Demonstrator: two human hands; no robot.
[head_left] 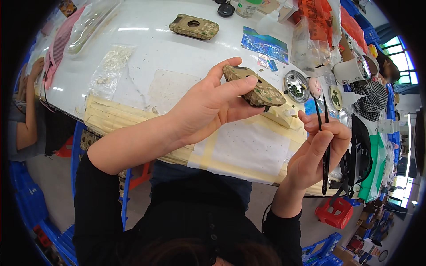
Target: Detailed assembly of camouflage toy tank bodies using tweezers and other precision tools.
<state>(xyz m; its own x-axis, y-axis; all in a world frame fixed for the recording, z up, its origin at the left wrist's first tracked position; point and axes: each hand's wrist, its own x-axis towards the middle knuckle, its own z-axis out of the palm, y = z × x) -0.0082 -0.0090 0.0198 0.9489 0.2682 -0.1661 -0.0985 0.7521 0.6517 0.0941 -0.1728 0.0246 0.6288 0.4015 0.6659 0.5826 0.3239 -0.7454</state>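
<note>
My left hand [199, 104] is closed around a camouflage-patterned toy tank hull [265, 94], tilted above the table, thumb on its top. My right hand [319, 153] grips black tweezers [326, 173] just right of the hull. Their tips point away from me, slightly apart, near a small pinkish-white round thing [315, 87]; whether they touch it I cannot tell. Beside that lies a round metal dish [296, 74] with tiny dark green pieces in it. A second camouflage hull [206, 31], with a round hole in its top, rests farther back on the table.
White paper [248, 146] with dark specks is taped at the table's near edge. A bag of pale bits [108, 66] lies left, a shiny blue sheet [266, 44] at the back. A white mug [350, 71] stands right. Another person's arm [30, 106] shows far left; a red stool [335, 213] stands below.
</note>
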